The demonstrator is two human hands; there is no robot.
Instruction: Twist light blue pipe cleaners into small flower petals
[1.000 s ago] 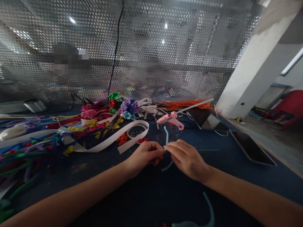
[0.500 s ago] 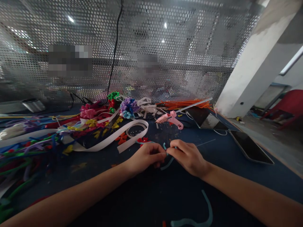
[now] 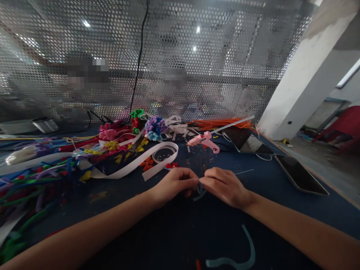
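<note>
My left hand point(image 3: 176, 183) and my right hand point(image 3: 223, 185) meet fingertip to fingertip over the dark blue table point(image 3: 281, 202), both pinching a short light-blue pipe cleaner point(image 3: 200, 193). Only a small bent bit of it shows below the fingers; the rest is hidden in my grip. A second light-blue pipe cleaner point(image 3: 242, 255) lies curved on the table near my right forearm.
A pink glue gun point(image 3: 203, 141), white ribbon point(image 3: 135, 165), a tape roll point(image 3: 163, 154), pipe-cleaner flowers point(image 3: 154, 127) and a heap of coloured pipe cleaners point(image 3: 30, 180) lie behind and left. Two tablets point(image 3: 299, 174) lie right. A perforated metal screen point(image 3: 180, 56) stands behind; people are behind it.
The pipe cleaner's upright end has been bent down and tucked between my fingers. Both hands have drawn closer together.
</note>
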